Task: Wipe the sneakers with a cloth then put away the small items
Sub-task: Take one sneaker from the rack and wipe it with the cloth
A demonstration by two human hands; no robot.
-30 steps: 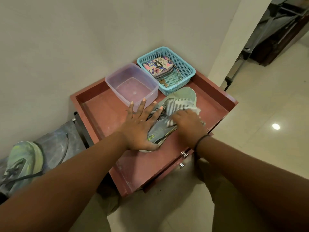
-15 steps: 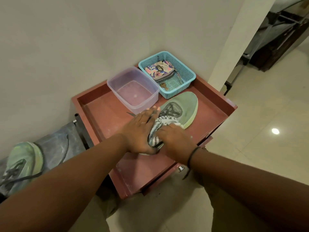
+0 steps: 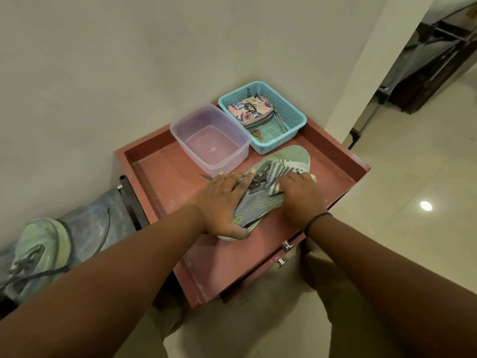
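A pale green and grey sneaker (image 3: 262, 202) lies on the red table top (image 3: 165, 177), toe toward the blue basket. My left hand (image 3: 223, 205) presses flat on its heel side, fingers spread over the laces and thumb by the heel. My right hand (image 3: 300, 196) grips a grey-and-white striped cloth (image 3: 280, 167) and holds it against the sneaker's forward part. A second green sneaker (image 3: 38, 250) sits on a grey surface at lower left. A patterned wallet (image 3: 254, 109) and a key (image 3: 258, 135) lie in the blue basket (image 3: 299, 120).
A clear purple tub (image 3: 178, 130) stands empty behind the sneaker, next to the basket. The table has a raised rim and drawer knobs (image 3: 286, 246) on its front. A wall runs behind; tiled floor lies to the right.
My right hand has slid the cloth from the sneaker's middle forward toward the toe. My left hand has stayed on the heel side.
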